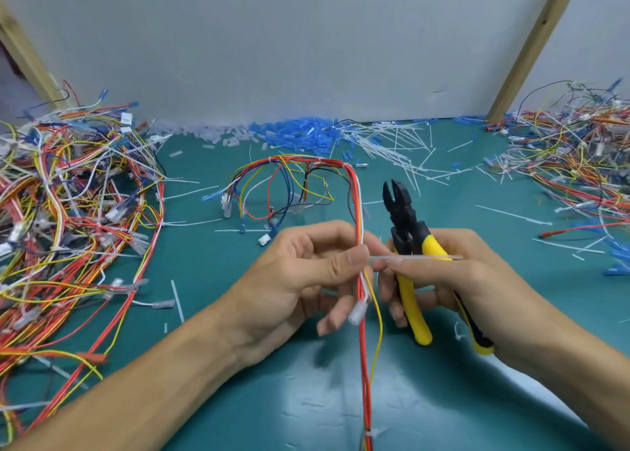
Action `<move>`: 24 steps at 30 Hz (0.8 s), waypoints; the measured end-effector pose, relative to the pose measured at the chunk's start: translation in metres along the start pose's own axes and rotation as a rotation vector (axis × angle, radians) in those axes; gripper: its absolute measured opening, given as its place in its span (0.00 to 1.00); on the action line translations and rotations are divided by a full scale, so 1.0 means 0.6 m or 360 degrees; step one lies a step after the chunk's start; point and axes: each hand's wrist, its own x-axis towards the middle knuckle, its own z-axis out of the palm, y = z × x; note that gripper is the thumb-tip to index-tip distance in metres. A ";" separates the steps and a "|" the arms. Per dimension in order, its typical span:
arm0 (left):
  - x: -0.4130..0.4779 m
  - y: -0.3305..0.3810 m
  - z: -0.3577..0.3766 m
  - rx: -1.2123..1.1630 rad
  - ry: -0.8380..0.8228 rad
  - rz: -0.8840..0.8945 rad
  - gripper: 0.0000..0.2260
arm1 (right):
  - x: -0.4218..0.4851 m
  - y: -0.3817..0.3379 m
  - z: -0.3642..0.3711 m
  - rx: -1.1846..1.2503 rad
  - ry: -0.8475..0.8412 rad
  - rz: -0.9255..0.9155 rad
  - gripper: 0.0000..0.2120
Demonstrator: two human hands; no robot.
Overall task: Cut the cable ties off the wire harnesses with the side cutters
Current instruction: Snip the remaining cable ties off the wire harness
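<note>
Left grip (306, 273) pinches upright wire harness (356, 205); right grip (460, 280) clenched on side cutters (400, 208), also touching cable tie (439, 257), which lies horizontal, right of harness, below the upturned jaws

side cutters (402, 212): head is showing dull black metal; handles are wearing smooth, faintly glossy yellow plastic.
wire harness (356, 191): strands are gleaming in smooth coloured plastic insulation.
cable tie (426, 257): is looking thin, smooth, translucent white plastic.
surface (218, 256): is lying under a matt teal mat, catching soft glare nearby.
wall (306, 41): is looking smooth, matt, pale grey.
battens (535, 45): are showing bare light wood.
sleeves (306, 133): are glinting as translucent blue plastic.
</note>
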 end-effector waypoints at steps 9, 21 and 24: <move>0.008 -0.001 -0.006 -0.0148 0.0319 0.0223 0.10 | -0.016 -0.023 -0.002 -0.0181 -0.0368 0.0069 0.10; 0.011 0.010 -0.002 -0.0063 0.0685 0.0552 0.07 | -0.027 -0.024 0.007 -0.0954 0.0071 -0.0239 0.13; 0.011 0.006 -0.001 0.0149 0.0757 0.0578 0.08 | -0.028 -0.023 0.017 -0.1060 0.0065 -0.0335 0.11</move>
